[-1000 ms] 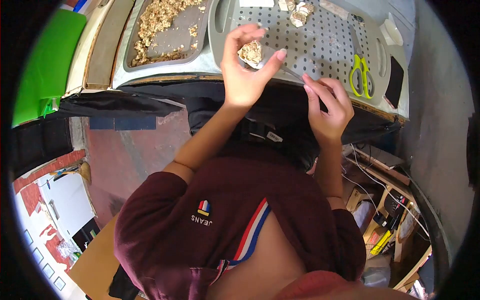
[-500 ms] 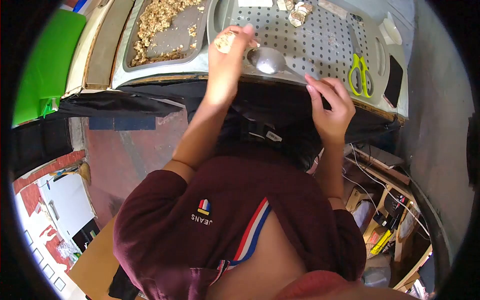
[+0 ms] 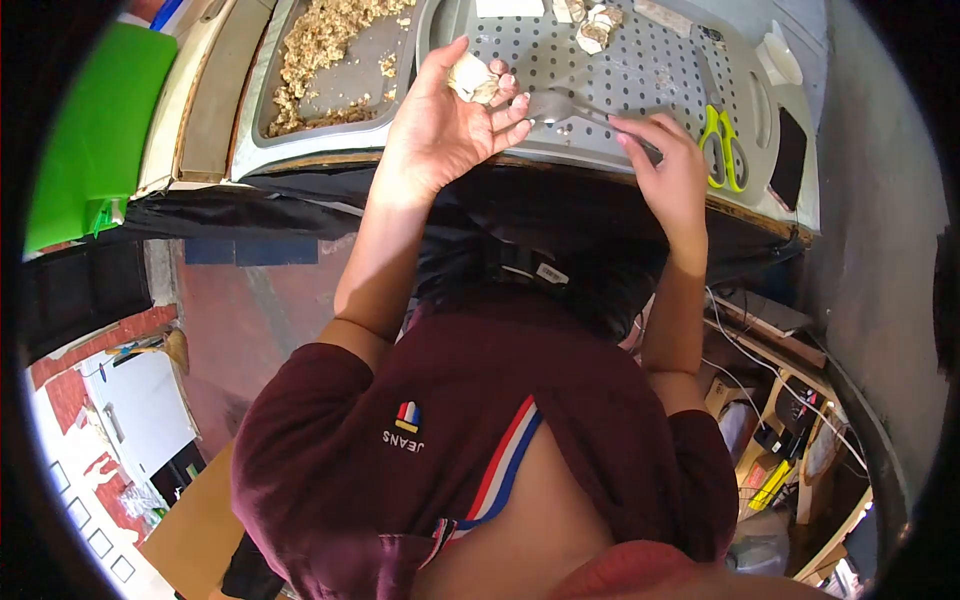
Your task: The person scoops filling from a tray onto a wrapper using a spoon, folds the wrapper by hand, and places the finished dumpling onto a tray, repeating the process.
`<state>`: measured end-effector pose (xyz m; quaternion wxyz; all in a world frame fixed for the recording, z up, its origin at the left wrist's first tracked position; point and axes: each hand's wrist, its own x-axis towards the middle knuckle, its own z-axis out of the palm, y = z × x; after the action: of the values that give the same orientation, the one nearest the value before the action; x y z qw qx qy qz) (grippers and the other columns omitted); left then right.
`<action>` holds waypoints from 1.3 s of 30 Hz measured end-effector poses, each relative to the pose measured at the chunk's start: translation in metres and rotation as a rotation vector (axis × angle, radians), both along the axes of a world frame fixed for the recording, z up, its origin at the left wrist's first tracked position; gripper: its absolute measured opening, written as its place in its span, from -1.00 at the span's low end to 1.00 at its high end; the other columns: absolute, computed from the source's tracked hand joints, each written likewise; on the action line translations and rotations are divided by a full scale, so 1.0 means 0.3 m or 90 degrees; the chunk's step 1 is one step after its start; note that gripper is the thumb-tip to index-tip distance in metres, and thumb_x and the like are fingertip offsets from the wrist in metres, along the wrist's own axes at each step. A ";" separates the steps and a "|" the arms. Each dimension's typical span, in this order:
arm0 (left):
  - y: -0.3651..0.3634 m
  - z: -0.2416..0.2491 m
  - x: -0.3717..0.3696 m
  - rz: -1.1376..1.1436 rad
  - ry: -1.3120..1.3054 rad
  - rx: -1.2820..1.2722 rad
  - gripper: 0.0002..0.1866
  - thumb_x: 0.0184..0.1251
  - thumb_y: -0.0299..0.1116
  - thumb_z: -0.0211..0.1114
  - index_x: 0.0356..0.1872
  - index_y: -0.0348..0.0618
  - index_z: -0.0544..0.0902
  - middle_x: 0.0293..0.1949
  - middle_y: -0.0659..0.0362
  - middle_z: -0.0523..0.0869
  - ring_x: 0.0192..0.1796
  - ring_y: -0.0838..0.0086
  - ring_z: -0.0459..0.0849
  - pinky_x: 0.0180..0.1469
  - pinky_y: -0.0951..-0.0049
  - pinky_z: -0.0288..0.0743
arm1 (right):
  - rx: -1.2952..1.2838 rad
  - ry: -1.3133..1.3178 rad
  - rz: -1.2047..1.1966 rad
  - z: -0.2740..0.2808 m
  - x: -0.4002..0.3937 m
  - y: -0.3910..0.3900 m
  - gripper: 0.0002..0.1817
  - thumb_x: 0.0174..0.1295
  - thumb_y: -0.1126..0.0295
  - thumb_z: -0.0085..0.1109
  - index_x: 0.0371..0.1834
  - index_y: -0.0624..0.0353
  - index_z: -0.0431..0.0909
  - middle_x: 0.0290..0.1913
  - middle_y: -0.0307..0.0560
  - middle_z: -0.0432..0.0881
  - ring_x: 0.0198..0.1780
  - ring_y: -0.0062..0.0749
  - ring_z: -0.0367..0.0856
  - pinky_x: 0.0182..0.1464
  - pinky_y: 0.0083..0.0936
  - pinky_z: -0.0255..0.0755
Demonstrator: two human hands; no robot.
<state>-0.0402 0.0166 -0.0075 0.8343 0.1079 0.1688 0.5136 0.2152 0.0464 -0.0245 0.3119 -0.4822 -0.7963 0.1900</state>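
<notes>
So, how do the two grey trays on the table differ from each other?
The left tray has a plain surface and holds a heap of crumbly beige bits; the perforated tray is dotted with holes and carries yellow-handled scissors and a few pale pieces. Both are grey and lie side by side.

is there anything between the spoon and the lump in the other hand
Nothing visible. The left hand holds the pale lump in its fingertips over the perforated tray. The spoon, held by the right hand, has its bowl right beside those fingers, with only a small open gap to the lump.
</notes>
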 end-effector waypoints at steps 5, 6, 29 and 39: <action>0.011 -0.023 -0.001 0.018 0.056 0.000 -0.64 0.41 0.02 0.06 -0.26 -0.10 0.51 -0.37 0.26 0.56 -0.21 0.39 0.60 0.04 0.30 0.50 | 0.060 0.023 0.075 -0.040 0.023 0.042 -0.83 0.06 0.38 0.28 -0.24 0.02 0.71 -0.39 -0.13 0.58 -0.31 -0.19 0.50 -0.22 -0.39 0.39; 0.011 -0.021 0.005 0.028 0.088 0.001 -0.64 0.42 0.01 0.05 -0.26 -0.10 0.51 -0.38 0.26 0.56 -0.22 0.40 0.61 0.04 0.32 0.51 | 0.062 0.025 0.085 -0.041 0.024 0.046 -0.82 0.06 0.39 0.28 -0.24 0.03 0.71 -0.38 -0.13 0.59 -0.29 -0.18 0.51 -0.19 -0.39 0.39; -0.031 -0.038 0.162 0.097 0.680 0.292 -0.24 0.46 0.25 -0.44 -0.06 -0.27 0.52 -0.32 0.18 0.57 -0.29 0.51 0.51 -0.17 0.53 0.43 | -0.013 0.173 0.195 0.108 -0.171 -0.055 -0.59 -0.07 0.46 0.42 -0.08 0.16 0.59 -0.28 -0.22 0.53 -0.39 -0.52 0.39 -0.38 -0.62 0.33; -0.014 0.046 0.089 0.028 0.658 0.260 -0.26 0.45 0.23 -0.37 0.21 -0.26 0.37 0.00 0.02 0.61 0.00 0.41 0.63 0.05 0.46 0.51 | -0.236 0.445 0.201 0.048 -0.153 0.002 -0.67 0.04 0.52 0.38 -0.08 0.20 0.61 -0.22 -0.23 0.62 -0.33 -0.68 0.54 -0.29 -0.73 0.41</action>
<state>-0.0133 0.0123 0.0064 0.5941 0.5017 0.4552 0.4338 0.1694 0.0470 -0.0099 0.4381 -0.3089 -0.6593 0.5273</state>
